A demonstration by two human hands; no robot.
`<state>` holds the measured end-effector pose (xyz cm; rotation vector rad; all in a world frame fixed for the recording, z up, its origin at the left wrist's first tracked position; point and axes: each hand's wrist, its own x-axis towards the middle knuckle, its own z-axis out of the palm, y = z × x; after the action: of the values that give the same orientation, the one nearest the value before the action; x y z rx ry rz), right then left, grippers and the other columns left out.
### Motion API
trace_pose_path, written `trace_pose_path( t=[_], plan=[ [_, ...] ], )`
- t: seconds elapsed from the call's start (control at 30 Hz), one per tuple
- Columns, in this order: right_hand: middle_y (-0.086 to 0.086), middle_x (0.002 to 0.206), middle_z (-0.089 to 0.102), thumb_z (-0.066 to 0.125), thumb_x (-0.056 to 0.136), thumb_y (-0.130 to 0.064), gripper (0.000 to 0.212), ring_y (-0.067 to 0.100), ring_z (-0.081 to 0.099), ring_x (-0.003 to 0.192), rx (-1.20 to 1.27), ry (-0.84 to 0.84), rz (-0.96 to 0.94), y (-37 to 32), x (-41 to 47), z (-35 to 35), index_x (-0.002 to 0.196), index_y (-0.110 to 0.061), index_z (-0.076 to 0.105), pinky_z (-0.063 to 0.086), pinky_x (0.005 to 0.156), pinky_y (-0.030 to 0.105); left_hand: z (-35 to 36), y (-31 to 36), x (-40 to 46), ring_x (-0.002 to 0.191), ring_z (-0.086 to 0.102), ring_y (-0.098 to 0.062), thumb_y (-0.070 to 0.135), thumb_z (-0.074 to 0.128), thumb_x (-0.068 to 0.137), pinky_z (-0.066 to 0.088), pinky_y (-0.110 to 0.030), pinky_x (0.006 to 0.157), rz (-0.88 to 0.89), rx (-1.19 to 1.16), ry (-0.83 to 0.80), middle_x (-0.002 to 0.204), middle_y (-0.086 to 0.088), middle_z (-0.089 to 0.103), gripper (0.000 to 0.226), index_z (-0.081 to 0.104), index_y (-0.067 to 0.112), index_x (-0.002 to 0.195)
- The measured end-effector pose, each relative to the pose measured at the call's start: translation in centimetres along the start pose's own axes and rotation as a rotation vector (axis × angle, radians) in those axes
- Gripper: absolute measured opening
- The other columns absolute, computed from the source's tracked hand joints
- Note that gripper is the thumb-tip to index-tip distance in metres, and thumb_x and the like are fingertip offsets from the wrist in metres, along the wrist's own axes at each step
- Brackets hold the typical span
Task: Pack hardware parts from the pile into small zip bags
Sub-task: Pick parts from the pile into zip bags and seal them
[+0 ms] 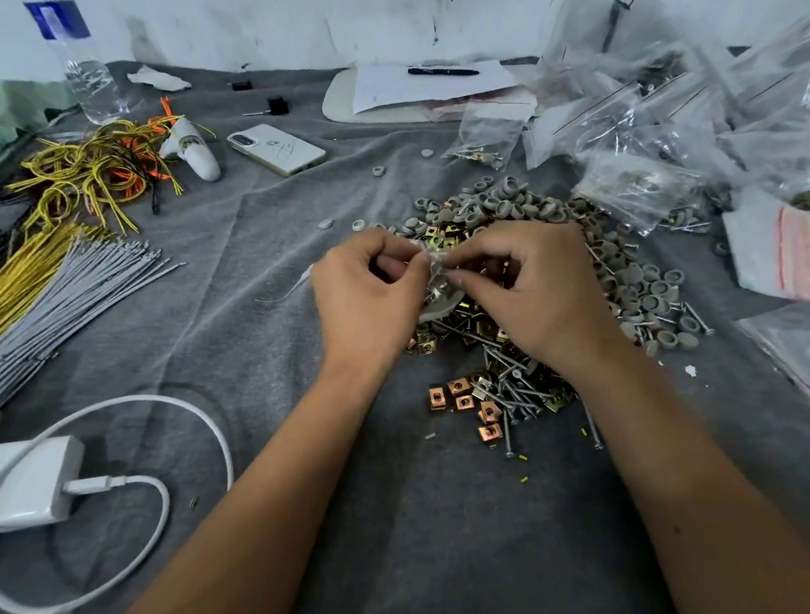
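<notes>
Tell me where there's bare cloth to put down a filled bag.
Bare cloth lies between the phone and the left hand, and in front, between the charger and the screws. Crowded: the parts pile, the bag heap at right, and the wires at left.

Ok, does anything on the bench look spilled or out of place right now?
A few grey caps lie apart from the parts pile, up towards the phone. Tiny yellow bits are scattered below the pile. Otherwise nothing stands out.
</notes>
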<state>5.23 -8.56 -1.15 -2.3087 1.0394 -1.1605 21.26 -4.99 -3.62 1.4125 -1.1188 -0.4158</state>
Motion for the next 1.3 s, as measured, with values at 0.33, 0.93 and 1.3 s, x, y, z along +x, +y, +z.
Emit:
trace_pose_path(
  t=[0.33, 0.93, 1.3],
  plan=[
    [-0.013, 0.080, 0.070, 0.085, 0.082, -0.021, 0.010, 0.001, 0.064, 0.072, -0.026, 0.072, 0.018, 0.1, 0.0, -0.3, 0.087, -0.018, 0.077, 0.045, 0.067, 0.008, -0.1, -0.4, 0.4, 0.060, 0.067, -0.020, 0.025, 0.077, 0.081, 0.059, -0.044, 0.061, -0.084, -0.053, 0.068, 0.061, 0.001, 0.068, 0.005, 0.077, 0.022, 0.077],
    [-0.011, 0.091, 0.056, 0.074, 0.087, -0.049, 0.024, 0.012, 0.046, 0.094, -0.415, -0.456, -0.035, 0.4, -0.1, 0.1, 0.081, -0.036, 0.055, 0.049, 0.086, 0.041, -0.5, -0.3, 0.6, 0.058, 0.060, -0.005, 0.012, 0.076, 0.088, 0.053, -0.030, 0.062, -0.079, -0.023, 0.123, 0.060, 0.009, 0.064, 0.014, 0.075, 0.020, 0.077],
    [-0.006, 0.083, 0.070, 0.061, 0.101, -0.013, 0.008, 0.006, 0.068, 0.072, 0.120, -0.198, 0.057, -0.2, -0.1, -0.4, 0.096, -0.018, 0.056, 0.048, 0.063, 0.017, -0.4, -0.4, 0.6, 0.058, 0.061, -0.005, 0.014, 0.077, 0.088, 0.050, -0.027, 0.061, -0.082, -0.019, 0.087, 0.063, 0.007, 0.067, 0.009, 0.076, 0.020, 0.081]
  ],
)
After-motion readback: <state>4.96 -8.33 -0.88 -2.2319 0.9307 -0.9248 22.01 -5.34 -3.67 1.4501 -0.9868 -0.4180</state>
